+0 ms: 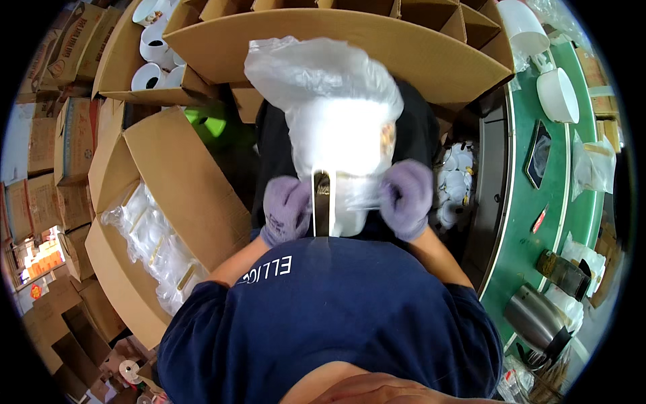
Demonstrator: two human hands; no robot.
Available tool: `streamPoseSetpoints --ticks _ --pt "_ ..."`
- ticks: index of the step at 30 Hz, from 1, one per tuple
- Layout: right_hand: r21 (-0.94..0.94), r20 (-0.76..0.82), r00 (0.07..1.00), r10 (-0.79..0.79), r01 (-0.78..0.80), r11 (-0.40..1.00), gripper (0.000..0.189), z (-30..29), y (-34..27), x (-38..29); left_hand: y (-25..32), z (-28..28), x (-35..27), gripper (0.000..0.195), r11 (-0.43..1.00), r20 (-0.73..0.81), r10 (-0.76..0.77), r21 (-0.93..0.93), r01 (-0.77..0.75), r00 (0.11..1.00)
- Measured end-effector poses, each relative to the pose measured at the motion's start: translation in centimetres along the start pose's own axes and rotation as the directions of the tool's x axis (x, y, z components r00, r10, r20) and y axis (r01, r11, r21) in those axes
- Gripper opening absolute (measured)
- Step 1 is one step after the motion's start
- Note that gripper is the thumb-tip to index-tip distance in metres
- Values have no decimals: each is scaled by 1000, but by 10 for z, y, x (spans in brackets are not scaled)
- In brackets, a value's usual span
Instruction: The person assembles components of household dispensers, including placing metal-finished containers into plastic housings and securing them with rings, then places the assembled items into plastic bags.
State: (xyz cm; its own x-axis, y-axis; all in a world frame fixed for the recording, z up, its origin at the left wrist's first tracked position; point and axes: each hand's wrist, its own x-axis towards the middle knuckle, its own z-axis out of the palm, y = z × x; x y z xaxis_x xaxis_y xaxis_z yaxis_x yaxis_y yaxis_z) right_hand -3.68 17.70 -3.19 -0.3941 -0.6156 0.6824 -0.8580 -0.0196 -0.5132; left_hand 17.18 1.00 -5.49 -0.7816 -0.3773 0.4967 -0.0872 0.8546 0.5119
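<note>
A white vessel [335, 136] with a coloured printed patch on its side rests in my lap. Clear plastic bag film [323, 65] covers it and bunches up at its far end. The vessel's long loop handle [323, 202], pale-rimmed around a dark gap, points towards my belly. My left hand [286, 209], in a purple-grey knit glove, is curled at the film just left of the handle. My right hand [407, 199], gloved alike and slightly blurred, pinches a stretched edge of the film on the right. The fingertips of both hands are partly hidden.
A divided cardboard carton [338, 48] stands ahead. At left, an open carton [186, 187] holds several bagged white pieces [156, 242]; another behind holds white vessels [154, 43]. The green table [520, 222] at right bears a white pot [557, 93], a phone [538, 154] and a steel kettle [537, 315].
</note>
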Motion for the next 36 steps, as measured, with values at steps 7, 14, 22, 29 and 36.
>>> streamPoseSetpoints --ticks 7,14,22,29,36 --pt "-47 19 1000 9 -9 999 25 10 -14 48 4 -24 94 24 862 40 -361 -366 350 932" --pt "250 271 911 -310 244 937 12 -9 -30 37 11 -41 37 33 888 -222 452 16 -460 864" --pt "341 545 774 322 -556 758 21 -66 15 -19 6 -111 36 26 979 720 152 -205 -2 677" --pt "-522 -164 62 984 -852 -34 64 -70 264 -244 55 -28 136 24 668 739 538 -79 -740 407" --pt "-551 -110 -219 970 -798 -243 71 -20 350 -268 17 30 176 28 991 254 132 -34 -128 958"
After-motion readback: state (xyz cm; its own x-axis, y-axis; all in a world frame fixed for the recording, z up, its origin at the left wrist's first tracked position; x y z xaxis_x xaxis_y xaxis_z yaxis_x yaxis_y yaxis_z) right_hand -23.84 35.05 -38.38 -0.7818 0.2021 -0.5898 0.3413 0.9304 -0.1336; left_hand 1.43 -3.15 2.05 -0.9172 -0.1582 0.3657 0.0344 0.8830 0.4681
